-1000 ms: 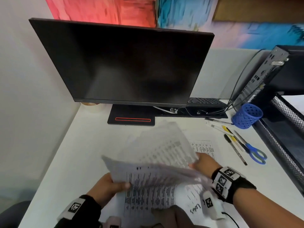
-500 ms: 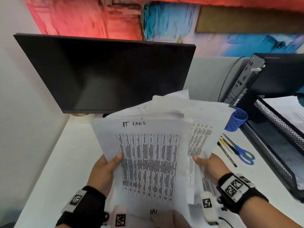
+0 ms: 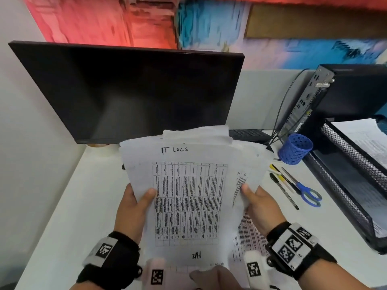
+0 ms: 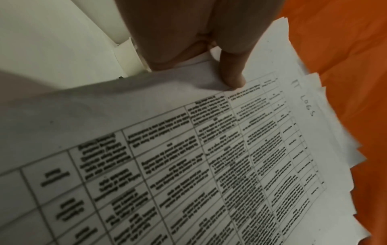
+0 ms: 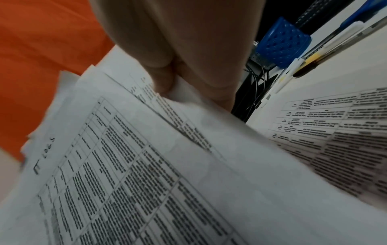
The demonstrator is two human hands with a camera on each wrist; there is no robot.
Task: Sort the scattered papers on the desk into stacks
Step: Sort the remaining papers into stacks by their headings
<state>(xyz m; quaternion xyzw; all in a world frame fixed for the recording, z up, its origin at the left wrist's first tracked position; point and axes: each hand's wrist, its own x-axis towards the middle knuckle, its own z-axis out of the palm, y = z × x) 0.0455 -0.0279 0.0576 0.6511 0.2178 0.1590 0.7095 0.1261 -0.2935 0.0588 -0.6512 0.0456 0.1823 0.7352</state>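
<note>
1. Lifted above the desk (image 3: pixel 62 206): papers (image 3: pixel 188 185), top sheet marked "IT LOGS".
2. Gripped at the side edges by left hand (image 3: pixel 134 208) and right hand (image 3: pixel 259 206), thumbs on top.
3. Under them, one sheet (image 3: pixel 249 233) flat on the desk.
4. Right: pens (image 3: pixel 282 185), scissors (image 3: pixel 305 191), cup (image 3: pixel 295 149), tray (image 3: pixel 356 174).
5. Behind, partly hidden by the papers: monitor (image 3: pixel 125 91).

The top sheet (image 3: pixel 189 197) reads "IT LOGS" handwritten above its table, perhaps "2/4" below
</note>
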